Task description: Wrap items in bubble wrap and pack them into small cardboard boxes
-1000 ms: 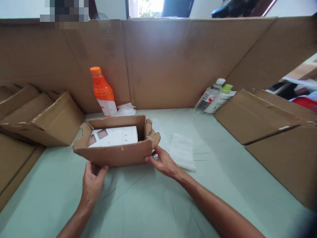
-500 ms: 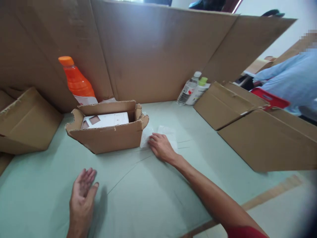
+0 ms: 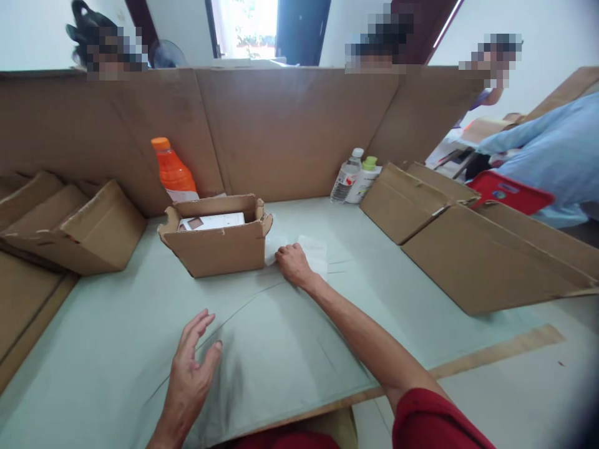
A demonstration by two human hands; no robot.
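My right hand (image 3: 294, 264) is on the table with its fingers curled down, pinching a thin, translucent piece of bubble wrap (image 3: 316, 251). Part of the wrap lies flat to the right of the hand, and some is bunched up near the fingertips. Just left of it stands an open cardboard box (image 3: 229, 251) with a white box (image 3: 218, 221) inside. My left hand (image 3: 193, 365) hovers above the near part of the table, fingers apart and nothing in it.
An orange bottle (image 3: 175, 171), a clear water bottle (image 3: 346, 179) and a white bottle with a green cap (image 3: 365, 182) stand along a cardboard wall (image 3: 299, 131). Open cardboard boxes flank the table left (image 3: 107, 231) and right (image 3: 491, 262). People are beyond the wall.
The view has tilted up and turned slightly left. My right hand's fingers have curled in on the bubble wrap. My left hand has moved forward and to the right, still open.
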